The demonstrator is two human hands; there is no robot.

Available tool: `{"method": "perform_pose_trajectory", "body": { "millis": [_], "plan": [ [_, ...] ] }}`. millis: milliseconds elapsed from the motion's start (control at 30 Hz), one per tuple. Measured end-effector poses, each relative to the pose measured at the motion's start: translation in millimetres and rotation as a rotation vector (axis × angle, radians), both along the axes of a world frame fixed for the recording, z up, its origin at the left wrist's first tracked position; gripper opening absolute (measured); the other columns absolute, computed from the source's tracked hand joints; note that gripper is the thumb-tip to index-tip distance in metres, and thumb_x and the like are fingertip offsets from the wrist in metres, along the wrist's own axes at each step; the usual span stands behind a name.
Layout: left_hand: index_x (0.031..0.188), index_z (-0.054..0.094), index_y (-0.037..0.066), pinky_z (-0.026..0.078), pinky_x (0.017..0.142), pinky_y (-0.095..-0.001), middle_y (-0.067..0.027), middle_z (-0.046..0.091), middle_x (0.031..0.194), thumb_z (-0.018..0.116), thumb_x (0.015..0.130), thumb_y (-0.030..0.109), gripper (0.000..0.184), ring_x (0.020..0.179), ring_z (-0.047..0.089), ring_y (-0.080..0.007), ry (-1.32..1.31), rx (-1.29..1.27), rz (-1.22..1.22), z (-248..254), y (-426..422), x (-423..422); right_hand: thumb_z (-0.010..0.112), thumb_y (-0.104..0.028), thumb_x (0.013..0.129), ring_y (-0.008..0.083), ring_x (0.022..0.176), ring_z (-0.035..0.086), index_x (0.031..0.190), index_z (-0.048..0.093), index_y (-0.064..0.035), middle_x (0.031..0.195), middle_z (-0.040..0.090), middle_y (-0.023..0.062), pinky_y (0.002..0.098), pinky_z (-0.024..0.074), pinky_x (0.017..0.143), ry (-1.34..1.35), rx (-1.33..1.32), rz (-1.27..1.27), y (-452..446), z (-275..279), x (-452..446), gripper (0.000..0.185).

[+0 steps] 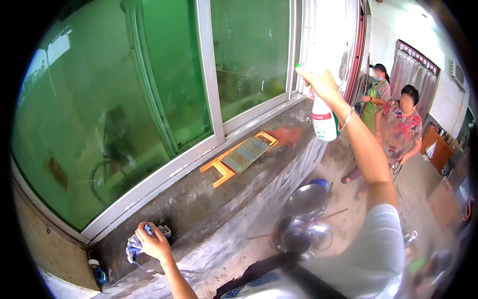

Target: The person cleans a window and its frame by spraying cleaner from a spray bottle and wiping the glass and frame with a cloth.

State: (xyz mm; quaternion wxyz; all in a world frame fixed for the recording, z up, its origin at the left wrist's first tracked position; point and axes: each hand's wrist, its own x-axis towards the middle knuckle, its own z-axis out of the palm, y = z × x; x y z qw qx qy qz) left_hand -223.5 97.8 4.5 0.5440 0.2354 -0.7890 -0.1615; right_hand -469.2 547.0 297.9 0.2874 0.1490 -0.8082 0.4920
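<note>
My right hand (323, 85) is raised and wrapped around the neck of a spray bottle (324, 124), gripping it near the trigger. The bottle is white with a red band and some green on its label; it hangs nearly upright below my fist, with its green nozzle (298, 65) turned toward the window (208, 74). A bracelet (347, 119) circles that wrist.

My left hand (155, 244) is low, at the near left end of the concrete ledge (199, 197), with its fingers closed on a crumpled cloth (133, 248), blue and white, which bunches out on both sides of my grip. I cannot tell whether the cloth touches the ledge.

Between my two hands, on the ledge under the window, lies a wooden-framed board (249, 152) with a grey textured panel, and just beyond it is a reddish patch (288, 135). Pale spots (246, 77) mark the right-hand pane. Near the ledge's left end, in the corner, I see a blue ring (101, 275).

Down on the floor (343, 199), metal pans (307, 198) sit close together. Farther off to the right are two people, one in a green apron (369, 112), the other in a patterned top (402, 124).
</note>
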Motion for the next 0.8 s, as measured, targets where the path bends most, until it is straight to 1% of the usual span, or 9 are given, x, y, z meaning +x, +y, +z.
{"method": "perform_pose_trajectory", "body": {
  "millis": [100,333,367,400,467,633,667,700,800],
  "plan": [
    [0.102,0.056,0.004,0.045,0.068,-0.0434,-0.0140,0.058,0.094,0.057,0.090,0.014,0.016,0.084,0.059,-0.0363,-0.017,-0.054,0.036,1.0,1.4,-1.2,0.069,-0.037,0.084,0.0121,0.042,0.052,0.091,0.067,-0.0014,0.062,0.057,0.0030,0.0281,0.0434,0.041,-0.122,0.014,-0.028,15.9,-34.5,-10.8,0.036],
    [0.103,0.057,0.004,0.046,0.072,-0.0436,-0.0143,0.060,0.097,0.059,0.089,0.016,0.018,0.088,0.059,-0.0364,-0.059,-0.017,0.052,0.9,3.6,-4.6,0.072,-0.038,0.081,0.0125,0.043,0.053,0.095,0.066,-0.0009,0.069,0.060,0.0047,0.0278,0.0452,0.042,-0.263,0.011,-0.113,39.4,-79.1,-35.5,0.040],
    [0.102,0.057,0.005,0.046,0.067,-0.0430,-0.0129,0.060,0.095,0.058,0.090,0.016,0.016,0.084,0.060,-0.0355,-0.048,-0.060,0.064,1.6,3.8,-5.9,0.072,-0.038,0.081,0.0125,0.043,0.053,0.095,0.066,-0.0009,0.069,0.060,0.0047,0.0278,0.0452,0.042,-0.269,0.012,-0.113,36.4,-81.2,-34.2,0.040],
    [0.101,0.057,0.005,0.046,0.063,-0.0424,-0.0115,0.059,0.093,0.058,0.091,0.016,0.015,0.079,0.060,-0.0345,-0.044,-0.103,0.077,1.6,3.8,-5.8,0.072,-0.039,0.081,0.0124,0.043,0.053,0.095,0.066,-0.0007,0.069,0.060,0.0048,0.0278,0.0451,0.042,-0.310,0.013,-0.063,31.1,-86.9,-31.8,0.041],
    [0.101,0.057,0.006,0.046,0.062,-0.0421,-0.0113,0.059,0.093,0.058,0.091,0.017,0.015,0.079,0.061,-0.0343,-0.049,-0.112,0.091,1.2,3.8,-6.1,0.073,-0.042,0.080,0.0119,0.043,0.053,0.094,0.066,0.0003,0.071,0.061,0.0049,0.0279,0.0448,0.041,-0.373,0.019,0.036,18.2,-98.9,-26.3,0.045],
    [0.101,0.057,0.005,0.048,0.062,-0.0410,-0.0113,0.059,0.093,0.059,0.091,0.018,0.016,0.079,0.062,-0.0330,-0.057,-0.113,0.108,-0.5,2.8,-8.6,0.074,-0.041,0.079,0.0122,0.043,0.054,0.085,0.065,0.0010,0.065,0.059,0.0048,0.0286,0.0443,0.041,-0.392,0.017,0.029,4.6,-120.4,-36.3,0.043],
    [0.103,0.058,0.005,0.048,0.069,-0.0430,-0.0135,0.061,0.097,0.058,0.091,0.018,0.018,0.086,0.061,-0.0349,-0.075,-0.025,0.103,-1.5,2.7,-8.3,0.074,-0.041,0.079,0.0123,0.043,0.054,0.083,0.065,0.0008,0.062,0.058,0.0044,0.0287,0.0443,0.041,-0.372,-0.006,0.022,4.5,-121.0,-42.1,0.043],
    [0.103,0.058,0.005,0.048,0.069,-0.0430,-0.0135,0.061,0.097,0.058,0.091,0.018,0.018,0.086,0.061,-0.0349,-0.082,-0.022,0.109,-2.3,2.4,-8.0,0.074,-0.041,0.079,0.0123,0.043,0.054,0.083,0.065,0.0008,0.062,0.058,0.0044,0.0287,0.0443,0.041,-0.379,-0.002,0.028,6.9,-121.8,-49.5,0.043],
    [0.104,0.058,0.006,0.047,0.069,-0.0434,-0.0136,0.061,0.097,0.058,0.091,0.018,0.018,0.086,0.061,-0.0353,-0.083,-0.034,0.118,-3.2,1.8,-8.2,0.074,-0.039,0.079,0.0128,0.043,0.055,0.081,0.065,0.0003,0.058,0.056,0.0030,0.0283,0.0441,0.041,-0.308,-0.035,-0.076,20.4,-118.6,-64.9,0.040]
  ]
}}
